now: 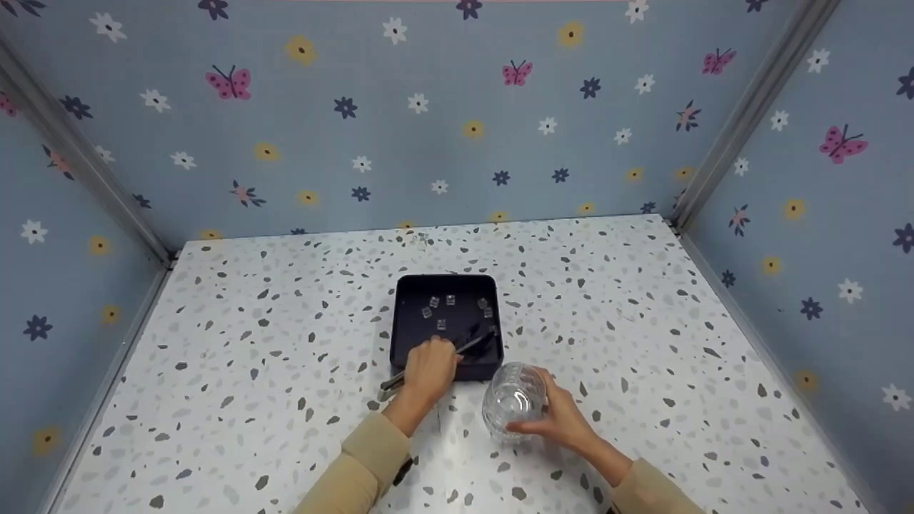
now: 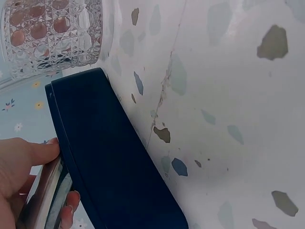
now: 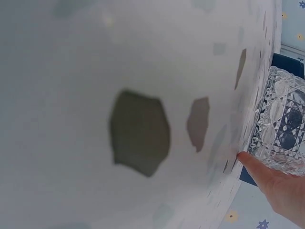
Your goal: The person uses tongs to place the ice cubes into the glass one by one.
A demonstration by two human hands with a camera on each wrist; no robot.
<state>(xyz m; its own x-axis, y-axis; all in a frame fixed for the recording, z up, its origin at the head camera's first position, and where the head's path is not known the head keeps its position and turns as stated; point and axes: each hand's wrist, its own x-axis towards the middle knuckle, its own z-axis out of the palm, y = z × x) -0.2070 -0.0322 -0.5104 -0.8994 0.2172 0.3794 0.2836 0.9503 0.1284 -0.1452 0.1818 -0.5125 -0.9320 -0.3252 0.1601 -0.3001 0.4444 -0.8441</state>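
In the head view, a square black tray (image 1: 408, 332) holds several small clear cubes (image 1: 441, 324). My left hand (image 1: 430, 368) is over the tray's near edge and grips a pair of tongs (image 1: 474, 341), whose tips reach into the tray's right side near a cube. In the left wrist view the metal tongs (image 2: 53, 198) lie between the thumb and fingers, beside the tray wall (image 2: 109, 143). My right hand (image 1: 564, 417) holds a cut-glass tumbler (image 1: 513, 400) around its right side, near the tray's front right corner. The right wrist view shows the tumbler's patterned wall (image 3: 283, 124).
A white speckled tabletop (image 1: 285, 343) lies under everything. Blue panels (image 1: 428, 143) printed with flowers and butterflies stand at the back, left and right, joined by grey metal posts (image 1: 750, 107).
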